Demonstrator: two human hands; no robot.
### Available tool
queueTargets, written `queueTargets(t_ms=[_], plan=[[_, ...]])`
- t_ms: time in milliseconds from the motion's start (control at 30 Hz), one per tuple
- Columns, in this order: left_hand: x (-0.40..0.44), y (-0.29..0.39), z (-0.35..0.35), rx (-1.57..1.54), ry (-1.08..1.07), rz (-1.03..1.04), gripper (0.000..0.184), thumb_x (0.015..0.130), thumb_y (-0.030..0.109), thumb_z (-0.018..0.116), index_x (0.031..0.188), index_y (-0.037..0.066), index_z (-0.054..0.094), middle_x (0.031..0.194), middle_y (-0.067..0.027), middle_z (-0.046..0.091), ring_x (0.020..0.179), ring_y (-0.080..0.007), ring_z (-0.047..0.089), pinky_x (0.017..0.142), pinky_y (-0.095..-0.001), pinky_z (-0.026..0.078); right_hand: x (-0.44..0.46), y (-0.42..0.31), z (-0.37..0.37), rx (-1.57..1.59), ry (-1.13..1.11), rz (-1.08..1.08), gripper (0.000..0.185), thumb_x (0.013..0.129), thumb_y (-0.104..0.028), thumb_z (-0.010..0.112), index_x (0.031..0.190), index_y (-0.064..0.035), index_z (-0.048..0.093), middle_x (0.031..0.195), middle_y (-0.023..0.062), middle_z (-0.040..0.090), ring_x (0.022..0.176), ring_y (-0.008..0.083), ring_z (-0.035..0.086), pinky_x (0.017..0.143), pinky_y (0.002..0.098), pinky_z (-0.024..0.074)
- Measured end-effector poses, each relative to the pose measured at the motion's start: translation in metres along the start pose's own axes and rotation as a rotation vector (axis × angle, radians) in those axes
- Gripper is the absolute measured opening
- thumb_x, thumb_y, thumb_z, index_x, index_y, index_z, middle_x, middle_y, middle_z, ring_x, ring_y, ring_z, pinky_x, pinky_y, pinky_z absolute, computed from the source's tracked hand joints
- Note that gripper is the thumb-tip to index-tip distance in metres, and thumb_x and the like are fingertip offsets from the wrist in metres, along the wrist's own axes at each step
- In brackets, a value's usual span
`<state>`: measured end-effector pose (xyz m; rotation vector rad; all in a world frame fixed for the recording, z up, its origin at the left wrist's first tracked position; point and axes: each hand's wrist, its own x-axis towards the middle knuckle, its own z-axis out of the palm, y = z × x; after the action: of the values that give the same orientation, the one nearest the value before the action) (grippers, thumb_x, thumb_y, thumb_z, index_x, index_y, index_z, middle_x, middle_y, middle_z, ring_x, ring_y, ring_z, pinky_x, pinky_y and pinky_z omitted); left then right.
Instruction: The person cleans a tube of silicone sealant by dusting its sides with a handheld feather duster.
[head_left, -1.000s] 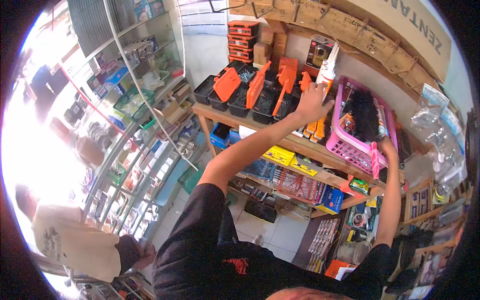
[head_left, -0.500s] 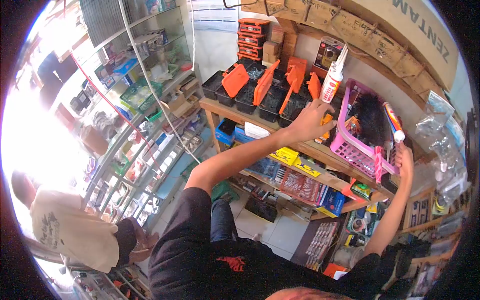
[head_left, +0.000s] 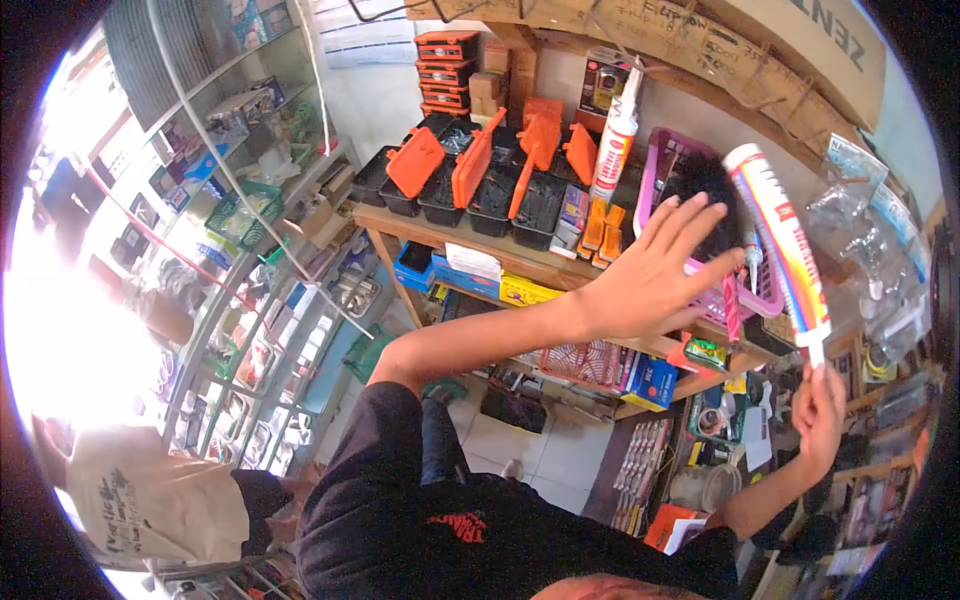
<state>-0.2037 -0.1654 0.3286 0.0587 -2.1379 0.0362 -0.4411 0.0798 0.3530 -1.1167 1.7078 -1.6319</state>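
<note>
My right hand (head_left: 820,408) pinches the nozzle end of a white sealant tube (head_left: 782,245) with rainbow stripes, which tilts up over the right side of the pink basket (head_left: 655,190). My left hand (head_left: 660,270) is raised before the basket with its fingers spread and nothing in it. Inside the basket lies a black bristly thing (head_left: 705,190). Another white sealant tube (head_left: 615,145) with red print stands upright on the wooden shelf, left of the basket. Orange and yellow tools (head_left: 602,232) lie below that tube.
Black bins (head_left: 440,200) with orange lids line the shelf (head_left: 480,237), with stacked orange cases (head_left: 445,72) behind them. Yellow and blue boxes fill the lower shelf. A person (head_left: 160,495) in a cream shirt is at the lower left, beside glass shelving. Plastic packets hang at the right.
The striped tube has come up out of the basket in my right hand. My left hand has moved right, away from the standing tube, and its fingers have spread.
</note>
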Motion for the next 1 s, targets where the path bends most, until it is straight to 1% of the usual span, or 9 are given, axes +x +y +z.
queueTargets(t_ms=[133, 233, 333, 433, 467, 567, 700, 800, 1000], plan=[[0.008, 0.019, -0.008, 0.18, -0.082, 0.197, 0.066, 0.072, 0.039, 0.067, 0.13, 0.013, 0.049, 0.137, -0.0168, 0.047, 0.132, -0.035, 0.039, 0.111, -0.0591, 0.023, -0.023, -0.009, 0.019, -0.133, -0.329, 0.194, 0.022, 0.095, -0.026, 0.054, 0.094, -0.0046, 0.054, 0.053, -0.0052, 0.04, 0.039, 0.0029, 0.031, 0.036, 0.0212, 0.0216], [-0.01, 0.02, -0.024, -0.077, -0.523, 0.083, 0.055, 0.074, 0.035, 0.066, 0.123, 0.01, 0.056, 0.098, -0.0111, 0.066, 0.1, -0.0304, 0.063, 0.089, -0.0508, 0.047, -0.022, -0.019, 0.042, -0.219, -0.622, 0.418, 0.02, 0.096, -0.025, 0.053, 0.096, -0.0053, 0.056, 0.057, -0.0044, 0.045, 0.047, 0.003, 0.039, 0.043, 0.0208, 0.0296], [-0.044, 0.016, -0.036, -0.324, -0.666, -0.021, 0.06, 0.072, 0.037, 0.072, 0.121, 0.008, 0.053, 0.086, -0.0163, 0.065, 0.077, -0.037, 0.065, 0.063, -0.0482, 0.052, -0.01, -0.015, 0.062, -0.498, -0.86, 0.313, 0.024, 0.095, -0.026, 0.055, 0.095, -0.0024, 0.059, 0.065, -0.0007, 0.052, 0.059, 0.0071, 0.05, 0.053, 0.027, 0.0414], [-0.093, 0.017, -0.035, -0.701, -0.918, -0.22, 0.054, 0.072, 0.034, 0.073, 0.112, 0.006, 0.051, 0.083, -0.0182, 0.063, 0.078, -0.0361, 0.064, 0.068, -0.0476, 0.05, 0.001, -0.009, 0.083, -0.688, -1.12, 0.045, 0.021, 0.094, -0.026, 0.057, 0.095, -0.0049, 0.06, 0.061, 0.0049, 0.057, 0.054, 0.0156, 0.057, 0.053, 0.032, 0.0432], [-0.115, 0.022, -0.03, -0.783, -0.883, -0.273, 0.054, 0.072, 0.032, 0.074, 0.112, 0.005, 0.05, 0.083, -0.0181, 0.063, 0.077, -0.0363, 0.064, 0.068, -0.0471, 0.049, 0.006, -0.006, 0.09, -0.786, -1.22, 0.084, 0.026, 0.094, -0.032, 0.057, 0.099, -0.0066, 0.059, 0.066, 0.0155, 0.06, 0.06, 0.0314, 0.063, 0.055, 0.0413, 0.0456], [-0.154, 0.052, -0.034, -0.935, -0.936, -0.619, 0.055, 0.075, 0.031, 0.075, 0.114, 0.002, 0.049, 0.086, -0.0174, 0.064, 0.077, -0.0334, 0.064, 0.07, -0.0437, 0.049, 0.01, -0.018, 0.111, -0.927, -1.163, -0.053, 0.026, 0.093, -0.034, 0.058, 0.098, -0.008, 0.06, 0.064, 0.0138, 0.061, 0.058, 0.0315, 0.064, 0.054, 0.0415, 0.0474], [-0.227, 0.09, -0.014, -1.025, -0.65, -1.005, 0.056, 0.077, 0.034, 0.076, 0.116, 0.001, 0.051, 0.09, -0.0169, 0.063, 0.082, -0.0275, 0.063, 0.075, -0.0384, 0.049, 0.024, -0.021, 0.108, -0.693, -0.318, -0.271, 0.042, 0.089, -0.025, 0.063, 0.124, -0.0054, 0.051, 0.118, 0.0126, 0.058, 0.099, 0.0215, 0.058, 0.072, 0.0309, 0.0454], [-0.244, 0.099, -0.019, -0.92, -0.47, -1.206, 0.058, 0.078, 0.035, 0.077, 0.116, -0.001, 0.052, 0.096, -0.0155, 0.063, 0.088, -0.0215, 0.062, 0.079, -0.0354, 0.048, 0.072, -0.012, 0.096, -0.871, 0.174, -0.571, 0.036, 0.096, -0.029, 0.054, 0.124, -0.0079, 0.052, 0.109, 0.0072, 0.057, 0.092, 0.0187, 0.052, 0.072, 0.0311, 0.0434], [-0.268, 0.097, -0.021, -0.858, -0.308, -1.341, 0.052, 0.079, 0.036, 0.077, 0.109, 0.001, 0.053, 0.083, -0.0077, 0.059, 0.076, -0.0133, 0.055, 0.07, -0.0315, 0.047, 0.163, 0.05, 0.08, -0.621, -0.08, 0.061, 0.05, 0.094, -0.043, 0.056, 0.13, -0.0082, 0.049, 0.107, 0.0048, 0.052, 0.085, 0.0121, 0.051, 0.083, 0.027, 0.0454]])
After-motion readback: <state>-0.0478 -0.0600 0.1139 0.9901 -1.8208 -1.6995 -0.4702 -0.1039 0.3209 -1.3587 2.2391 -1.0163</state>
